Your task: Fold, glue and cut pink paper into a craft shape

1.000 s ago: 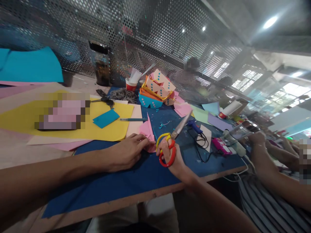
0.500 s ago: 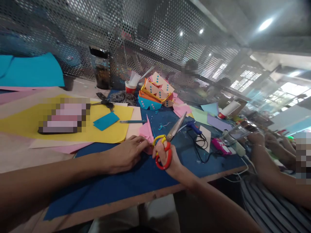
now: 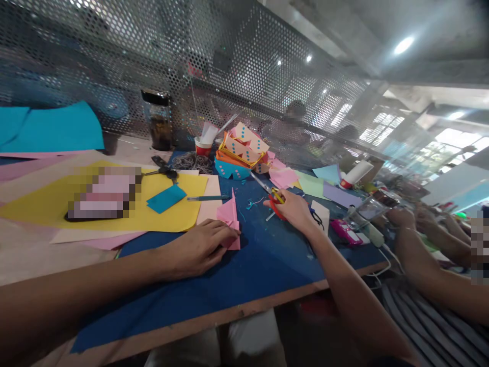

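My left hand [image 3: 206, 245] rests on the blue table top with its fingers curled onto a folded piece of pink paper [image 3: 228, 210]. One pointed flap of that paper stands up beyond the fingertips. Farther right and back, my right hand [image 3: 293, 206] is closed on the scissors [image 3: 275, 200], over their red and yellow handles. Their blades point away to the left, toward a stack of folded paper pieces [image 3: 239, 148]. Small blue paper scraps [image 3: 250, 204] lie between the two hands. Behind the pink paper is a slim pen-like tool [image 3: 206, 198].
At left, a phone [image 3: 105, 193], keys [image 3: 166, 168] and a blue paper piece [image 3: 167, 198] lie on yellow paper [image 3: 183, 214]. A jar [image 3: 158, 122] and paper cup [image 3: 204, 146] stand by the mesh screen. Another person's arm [image 3: 414, 250] reaches in at right, near a pink device [image 3: 346, 233].
My right hand has moved right and away from me with the scissors, apart from the pink paper. The blades have swung to the left. My left hand stays at the paper.
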Available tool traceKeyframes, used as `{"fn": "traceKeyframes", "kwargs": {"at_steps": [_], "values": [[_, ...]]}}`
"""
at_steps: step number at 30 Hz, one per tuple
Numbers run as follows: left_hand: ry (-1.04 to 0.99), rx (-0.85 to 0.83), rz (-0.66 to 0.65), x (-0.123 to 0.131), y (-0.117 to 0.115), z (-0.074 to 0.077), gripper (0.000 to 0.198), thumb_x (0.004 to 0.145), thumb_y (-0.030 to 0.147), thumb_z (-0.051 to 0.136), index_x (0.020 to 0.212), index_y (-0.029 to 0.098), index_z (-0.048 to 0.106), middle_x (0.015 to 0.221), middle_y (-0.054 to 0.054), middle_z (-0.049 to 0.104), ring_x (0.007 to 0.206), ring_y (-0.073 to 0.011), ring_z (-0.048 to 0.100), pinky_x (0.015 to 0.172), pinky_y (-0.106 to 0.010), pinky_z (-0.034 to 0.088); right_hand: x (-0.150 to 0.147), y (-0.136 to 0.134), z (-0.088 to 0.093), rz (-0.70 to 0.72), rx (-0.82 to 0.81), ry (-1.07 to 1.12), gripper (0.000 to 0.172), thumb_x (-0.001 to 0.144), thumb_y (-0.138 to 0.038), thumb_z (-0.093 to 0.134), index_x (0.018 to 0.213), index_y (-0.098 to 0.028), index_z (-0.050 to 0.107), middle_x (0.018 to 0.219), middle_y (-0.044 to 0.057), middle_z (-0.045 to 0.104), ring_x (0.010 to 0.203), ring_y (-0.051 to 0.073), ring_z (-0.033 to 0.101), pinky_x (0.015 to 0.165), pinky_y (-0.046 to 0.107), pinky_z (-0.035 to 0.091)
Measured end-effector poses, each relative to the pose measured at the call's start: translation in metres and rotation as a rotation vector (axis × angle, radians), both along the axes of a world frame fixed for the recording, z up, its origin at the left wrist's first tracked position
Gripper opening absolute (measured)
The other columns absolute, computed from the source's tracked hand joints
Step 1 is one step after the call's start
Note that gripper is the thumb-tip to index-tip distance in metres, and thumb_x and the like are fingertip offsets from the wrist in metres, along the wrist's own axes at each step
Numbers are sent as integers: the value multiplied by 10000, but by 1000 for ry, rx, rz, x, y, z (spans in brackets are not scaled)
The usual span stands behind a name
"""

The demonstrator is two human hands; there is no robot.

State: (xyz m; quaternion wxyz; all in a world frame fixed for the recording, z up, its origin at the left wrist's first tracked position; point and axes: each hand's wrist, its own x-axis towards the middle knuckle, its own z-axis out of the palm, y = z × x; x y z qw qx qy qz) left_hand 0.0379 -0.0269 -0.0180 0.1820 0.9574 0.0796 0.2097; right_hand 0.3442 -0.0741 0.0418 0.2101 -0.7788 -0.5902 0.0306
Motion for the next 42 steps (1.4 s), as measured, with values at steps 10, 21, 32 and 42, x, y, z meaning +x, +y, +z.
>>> {"fn": "traceKeyframes", "kwargs": {"at_steps": [10, 21, 32, 42], "values": [[-134, -14, -51, -2, 3, -10, 365, 1021, 181, 575, 1380, 224, 523, 1390, -120, 666, 1301, -233, 637, 1082, -391, 537, 40, 62, -9, 60, -248, -251, 354, 1029, -417, 681, 1289, -177, 665, 1297, 96, 686, 1118, 246, 694, 968, 474, 594], [-81, -41, 67, 0, 4, -13, 396, 996, 224, 628, 1373, 230, 506, 1254, -114, 715, 1126, -264, 692, 957, -422, 576, 51, 86, -12, 148, -357, -326, 363, 1029, -391, 688, 1328, -189, 651, 1342, 99, 666, 1130, 253, 693, 950, 460, 610], [-99, -9, 28, 0, 6, -19, 441, 1014, 219, 597, 1440, 247, 483, 1188, -100, 734, 1054, -250, 695, 906, -397, 581, -32, 97, -18, 608, -80, -359, 292, 1051, -183, 629, 1292, -294, 749, 1236, 60, 681, 1155, 189, 622, 1008, 310, 454], [-117, 16, 22, 1, 6, -17, 372, 1018, 176, 541, 1386, 232, 532, 1102, -96, 729, 992, -235, 691, 865, -369, 565, -32, 106, -24, 707, -81, -394, 152, 965, -114, 715, 1042, -218, 794, 1184, 81, 677, 1098, 223, 584, 953, 332, 411]]}}
